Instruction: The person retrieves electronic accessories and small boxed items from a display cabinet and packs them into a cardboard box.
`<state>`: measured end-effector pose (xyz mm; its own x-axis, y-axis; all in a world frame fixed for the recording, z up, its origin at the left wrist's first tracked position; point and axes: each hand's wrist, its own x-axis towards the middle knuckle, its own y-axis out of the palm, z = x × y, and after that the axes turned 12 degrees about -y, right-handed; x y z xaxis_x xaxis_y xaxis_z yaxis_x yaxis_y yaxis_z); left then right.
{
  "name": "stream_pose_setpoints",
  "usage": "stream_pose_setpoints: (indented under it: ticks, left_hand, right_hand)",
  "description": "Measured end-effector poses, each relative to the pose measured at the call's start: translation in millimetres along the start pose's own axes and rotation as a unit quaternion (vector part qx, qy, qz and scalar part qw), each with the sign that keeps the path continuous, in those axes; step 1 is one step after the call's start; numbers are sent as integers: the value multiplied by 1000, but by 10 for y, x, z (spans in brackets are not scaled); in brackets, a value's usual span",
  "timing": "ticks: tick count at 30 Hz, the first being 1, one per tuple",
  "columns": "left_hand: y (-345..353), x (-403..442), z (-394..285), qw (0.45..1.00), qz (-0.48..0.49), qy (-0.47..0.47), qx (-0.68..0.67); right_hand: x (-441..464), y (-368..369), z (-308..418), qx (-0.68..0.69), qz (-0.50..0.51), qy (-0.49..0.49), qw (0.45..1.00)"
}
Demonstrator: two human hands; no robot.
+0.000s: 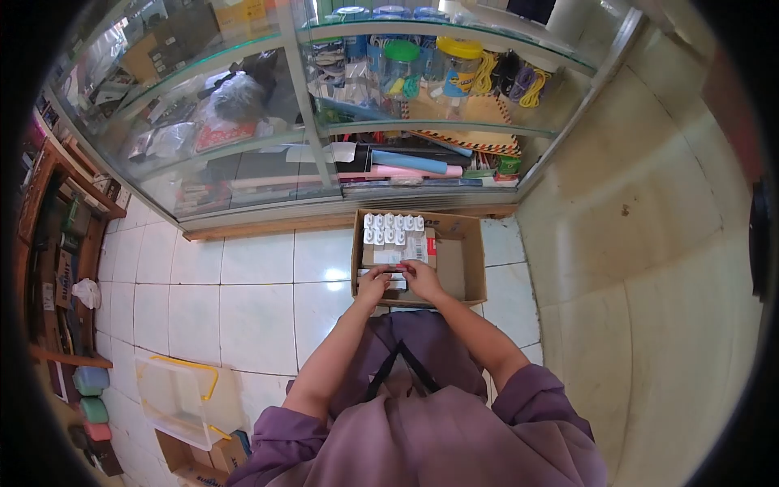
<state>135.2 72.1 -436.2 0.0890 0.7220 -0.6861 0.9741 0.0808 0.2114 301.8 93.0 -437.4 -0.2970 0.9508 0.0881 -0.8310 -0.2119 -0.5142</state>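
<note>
On the tiled floor in front of me stands an open cardboard box (pixel 475 252). Small white items with dark marks (pixel 393 227) are lined up in two rows at its back left. Beneath them, a smaller carton (pixel 418 246) with a white label and a red patch lies inside. My left hand (pixel 374 286) is at the front left of the box, fingers bent inward. Close by on its right, my right hand (pixel 422 280) also has its fingers curled. Between and below the hands shows a whitish item (pixel 396 284); whether either hand grips it is hidden.
A glass display case (pixel 341 195) with jars, cables and rolls stands just beyond the box. At lower left are a clear plastic container with yellow handles (pixel 174 402) and another cardboard box (pixel 191 463). A wooden shelf (pixel 73 357) lines the left, a pale wall (pixel 633 268) the right.
</note>
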Motion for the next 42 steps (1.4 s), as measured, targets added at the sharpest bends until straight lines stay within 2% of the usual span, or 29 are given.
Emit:
stream_pose_setpoints:
  ticks: [2,4,6,7,11,16,17,18,19,20,21,22,23,24,26,28,30,33,35,36,38,39,40,42]
  left_hand:
    - [26,55,1,999,-3,21,44]
    - [33,223,74,978,-44,83,186]
    - [66,396,136,973,-39,120,195]
    - [74,467,135,966,-38,156,205]
    - [119,439,52,948,-58,160,268]
    - [78,492,109,953,-70,135,261]
    - [85,470,116,966,-46,131,217]
    - [94,445,81,976,-20,129,174]
    - [126,302,-76,968,-8,123,217]
    - [162,89,-271,958,3,119,261]
    - [188,-58,-464,940,30,198,277]
    - [228,-210,-702,915,56,276,290]
    - [306,-467,-1056,878,33,333,343]
    - [387,-745,-1433,871,31,347,345]
    - [564,-1228,-2205,786,48,500,361]
    - [696,-1438,-2890,676,-4,620,398]
    - [879,-1549,-3456,648,-41,672,357]
    - [1163,-1576,-4245,629,-67,700,332]
    - [1331,-1347,-4689,617,-133,712,307]
    - [1401,-1167,-4876,609,-136,720,304]
    - [1529,-849,-5262,639,-217,672,304]
    - [1567,-786,-5421,643,-234,640,350]
    - [1610,-704,-5567,636,-237,648,346]
    - [1653,-539,-5801,631,-293,607,384]
  right_hand:
    - [12,-4,11,-67,12,-54,996]
    - [7,48,-28,-121,15,-65,990]
    - [4,74,-18,-174,23,-74,982]
    - [25,79,11,-205,36,-45,977]
    - [156,79,-11,-250,73,9,966]
    - [167,11,25,-229,76,14,970]
    - [173,-24,82,-238,72,19,969]
    - [194,-36,37,-209,109,39,971]
    - [249,-82,-12,-183,142,55,971]
    - [228,-128,-56,-200,103,-42,973]
    - [269,-228,-45,-216,63,-139,964]
    - [434,-482,173,-224,48,-154,961]
    - [505,-795,578,-204,78,-172,961]
    - [567,-1097,985,-184,109,-188,958]
    - [847,-1649,1559,-134,58,-295,944]
    - [1111,-2143,2196,-145,-4,-314,938]
    - [1448,-2509,2598,-145,-94,-360,917]
    - [2006,-2961,3016,-180,-157,-409,881]
    - [2433,-3147,3095,-234,-200,-425,851]
    - [2645,-3202,3097,-237,-205,-433,845]
    - [3070,-3308,3144,-236,-219,-399,859]
    - [3228,-3373,3201,-252,-199,-364,874]
    - [3391,-3430,3238,-255,-204,-372,869]
    - [3710,-3460,3250,-285,-166,-275,903]
